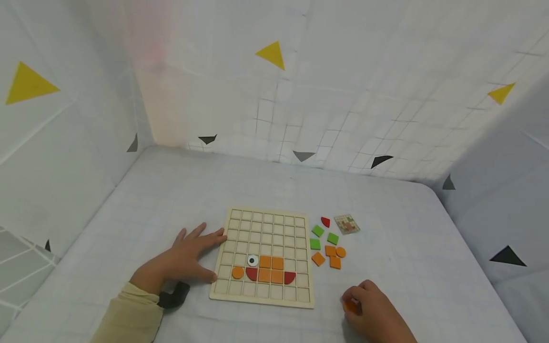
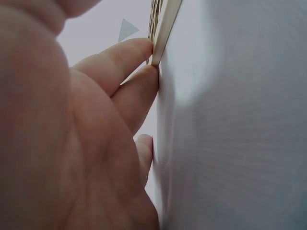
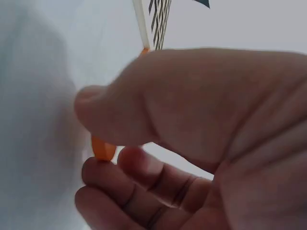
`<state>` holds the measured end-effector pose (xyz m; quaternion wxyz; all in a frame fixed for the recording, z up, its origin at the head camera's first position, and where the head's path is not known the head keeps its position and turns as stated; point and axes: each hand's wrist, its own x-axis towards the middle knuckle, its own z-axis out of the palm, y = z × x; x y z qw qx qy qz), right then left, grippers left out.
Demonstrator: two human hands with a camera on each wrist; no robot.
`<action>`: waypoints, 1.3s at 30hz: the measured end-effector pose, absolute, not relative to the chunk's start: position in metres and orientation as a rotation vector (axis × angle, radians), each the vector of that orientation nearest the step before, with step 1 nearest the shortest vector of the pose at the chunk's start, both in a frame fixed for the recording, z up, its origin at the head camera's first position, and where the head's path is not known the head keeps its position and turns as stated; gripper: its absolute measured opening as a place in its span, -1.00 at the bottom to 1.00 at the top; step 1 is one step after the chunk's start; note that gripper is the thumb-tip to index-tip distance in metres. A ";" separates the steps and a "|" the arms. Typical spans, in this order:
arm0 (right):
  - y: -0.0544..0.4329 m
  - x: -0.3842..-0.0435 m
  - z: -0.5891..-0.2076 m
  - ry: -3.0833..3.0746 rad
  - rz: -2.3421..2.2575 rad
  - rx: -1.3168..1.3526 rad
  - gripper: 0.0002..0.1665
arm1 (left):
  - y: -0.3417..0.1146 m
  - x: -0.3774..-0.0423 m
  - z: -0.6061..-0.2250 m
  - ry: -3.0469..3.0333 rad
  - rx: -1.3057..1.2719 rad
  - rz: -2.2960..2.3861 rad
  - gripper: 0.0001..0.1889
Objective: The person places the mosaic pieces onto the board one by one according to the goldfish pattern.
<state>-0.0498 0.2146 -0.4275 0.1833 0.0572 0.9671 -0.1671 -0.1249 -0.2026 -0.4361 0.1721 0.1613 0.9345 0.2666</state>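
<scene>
A pale wooden grid board [image 1: 267, 228] lies flat on the white-covered table. In its lower rows sit an orange disc [image 1: 238, 272], a white eye disc with a black pupil [image 1: 253, 260], several orange squares [image 1: 271, 269] and two red quarter-round tiles, one at left [image 1: 251, 274] and one at right [image 1: 289, 277]. My left hand [image 1: 184, 257] spreads its fingers, its fingertips and thumb at the board's left edge. Right of the board's lower corner, my right hand [image 1: 372, 308] pinches an orange tile [image 3: 103, 148] between thumb and fingers, close over the table; much of the tile is hidden.
Loose tiles lie right of the board: a red quarter-round [image 1: 326, 222], green squares [image 1: 318, 231], orange squares [image 1: 335, 262] and an orange disc [image 1: 340, 252]. Beyond them is a small pattern card [image 1: 347, 224]. White cloth walls [image 1: 334, 95] with yellow and dark triangles surround the table.
</scene>
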 end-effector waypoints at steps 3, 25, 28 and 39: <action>0.204 -0.054 -0.422 2.777 -0.498 0.102 -0.86 | -0.203 -0.126 -0.436 2.650 0.462 0.765 0.01; 0.041 -0.111 -0.394 2.763 -0.554 -0.975 -0.83 | -0.207 -0.126 -0.445 2.664 0.460 0.742 -0.02; 0.028 -0.122 -0.394 2.748 -0.540 -0.993 -0.86 | -0.206 -0.128 -0.443 2.663 0.477 0.750 -0.04; -0.001 -0.135 -0.406 2.789 -0.386 -1.015 -0.91 | -0.206 -0.125 -0.441 2.657 0.478 0.753 -0.06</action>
